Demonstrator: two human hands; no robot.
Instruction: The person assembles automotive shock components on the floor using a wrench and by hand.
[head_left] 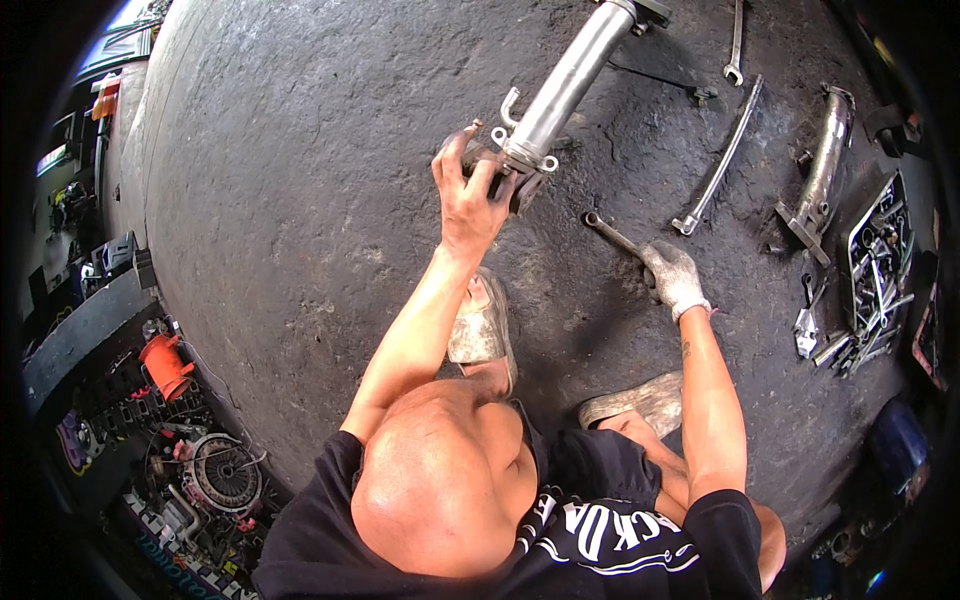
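A shiny metal cylinder [567,90] with end flanges, small lugs and a bent side pipe lies slantwise on the dark floor, its far end near the top edge of the view. My bare left hand [470,205] has its fingers curled around the near end fitting of this cylinder, and the fingertips are dirty. In my right hand [673,275], which wears a pale, soiled work glove, is a wrench [612,235]. Its ring end points up and left, toward the cylinder but apart from it. The glove covers the rest of the handle.
To the right lie a long metal bar [722,160], a second wrench [735,45] and another, duller metal cylinder [828,165]. Farther right stands a tray [852,250] heaped with wrenches and sockets. Machine parts and an orange container [167,367] sit at the lower left.
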